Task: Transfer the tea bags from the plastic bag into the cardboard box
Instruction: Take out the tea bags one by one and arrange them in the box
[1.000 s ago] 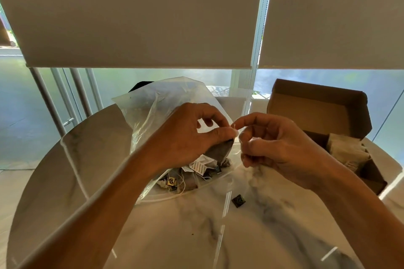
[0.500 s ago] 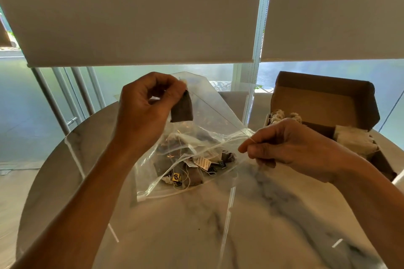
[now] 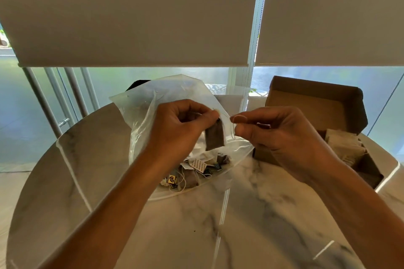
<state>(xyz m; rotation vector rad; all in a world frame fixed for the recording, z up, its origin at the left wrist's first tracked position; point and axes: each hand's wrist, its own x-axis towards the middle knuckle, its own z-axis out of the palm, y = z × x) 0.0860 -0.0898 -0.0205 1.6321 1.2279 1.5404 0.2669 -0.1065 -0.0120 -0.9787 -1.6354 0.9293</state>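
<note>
Head view: your left hand (image 3: 181, 124) pinches the top of a dark tea bag (image 3: 214, 136), which hangs in front of the plastic bag (image 3: 150, 102), likely held high so its string can be handled. Your right hand (image 3: 277, 131), just right of the tea bag, has thumb and forefinger pressed together, apparently on that thin string; the string itself is too fine to be sure of. The plastic bag sits open on the marble table (image 3: 251, 214), its mouth toward you, so more tea bags (image 3: 192, 172) stay within reach at its bottom. The cardboard box (image 3: 317, 105) stands right of the plastic bag, lid up, with pale bags inside, near your right hand for a short drop.
</note>
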